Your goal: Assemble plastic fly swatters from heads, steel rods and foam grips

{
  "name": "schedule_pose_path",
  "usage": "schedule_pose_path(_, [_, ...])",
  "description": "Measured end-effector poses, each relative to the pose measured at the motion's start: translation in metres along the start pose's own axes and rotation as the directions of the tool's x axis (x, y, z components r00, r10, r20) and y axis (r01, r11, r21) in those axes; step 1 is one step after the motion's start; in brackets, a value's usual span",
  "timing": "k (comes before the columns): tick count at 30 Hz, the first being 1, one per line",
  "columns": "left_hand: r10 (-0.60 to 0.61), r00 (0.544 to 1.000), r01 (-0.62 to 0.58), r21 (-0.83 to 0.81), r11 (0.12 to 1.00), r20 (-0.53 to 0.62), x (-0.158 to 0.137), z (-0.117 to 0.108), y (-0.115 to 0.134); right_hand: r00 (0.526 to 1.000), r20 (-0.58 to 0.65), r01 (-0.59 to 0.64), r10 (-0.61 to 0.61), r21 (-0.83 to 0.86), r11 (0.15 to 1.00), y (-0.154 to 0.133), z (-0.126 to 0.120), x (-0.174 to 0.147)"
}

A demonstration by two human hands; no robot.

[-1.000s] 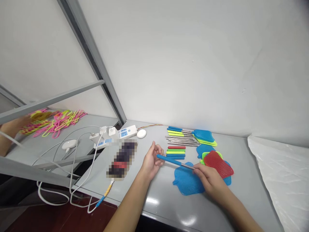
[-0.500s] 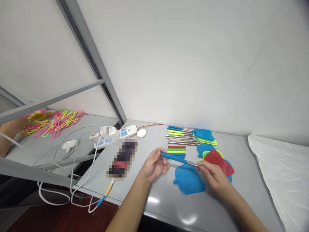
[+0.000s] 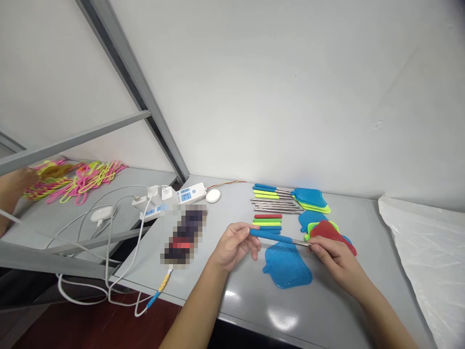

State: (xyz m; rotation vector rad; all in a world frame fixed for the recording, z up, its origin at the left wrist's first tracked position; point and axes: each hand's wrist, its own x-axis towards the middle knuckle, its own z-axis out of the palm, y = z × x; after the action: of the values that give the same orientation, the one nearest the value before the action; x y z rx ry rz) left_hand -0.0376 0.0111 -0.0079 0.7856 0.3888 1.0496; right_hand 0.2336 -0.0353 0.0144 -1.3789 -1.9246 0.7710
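Observation:
My left hand [image 3: 238,246] pinches the end of a blue handle sleeve [image 3: 271,236] between thumb and fingers. A thin metal rod [image 3: 301,243] runs out of the sleeve's other end, and my right hand [image 3: 336,257] is closed on that rod. Below them a blue fly swatter head [image 3: 287,265] lies flat on the table. Behind are loose handle sleeves [image 3: 268,220] in red, green, yellow and blue. A red swatter head [image 3: 332,236] rests on a small pile beyond my right hand, which partly covers it.
Farther back lie bare metal rods [image 3: 276,205] and swatters with rods and handles [image 3: 308,196]. A power strip [image 3: 192,194], a white round puck [image 3: 213,196] and a blurred-out phone [image 3: 185,236] are to the left. White sheeting [image 3: 410,252] lies right. Another person's hand [image 3: 18,186] is by coloured cords [image 3: 90,179].
My right hand has moved slightly right along with the rod, which now lies straight in line with the blue sleeve. The view has shifted a little. My left hand keeps its pinch.

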Motion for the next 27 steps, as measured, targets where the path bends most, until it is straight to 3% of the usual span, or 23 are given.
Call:
schedule_pose_path(12, [-0.029,0.998,0.034,0.084,0.996,-0.063,-0.0012,0.0049,0.0055,0.999,-0.038,0.001,-0.003,-0.063,0.998,0.006,-0.0031,-0.0015])
schedule_pose_path(27, [-0.02,0.999,0.025,0.092,0.995,-0.05,-0.0011,0.0034,0.0023,0.999,-0.044,0.006,-0.01,-0.09,0.996,0.0086,-0.0038,-0.003])
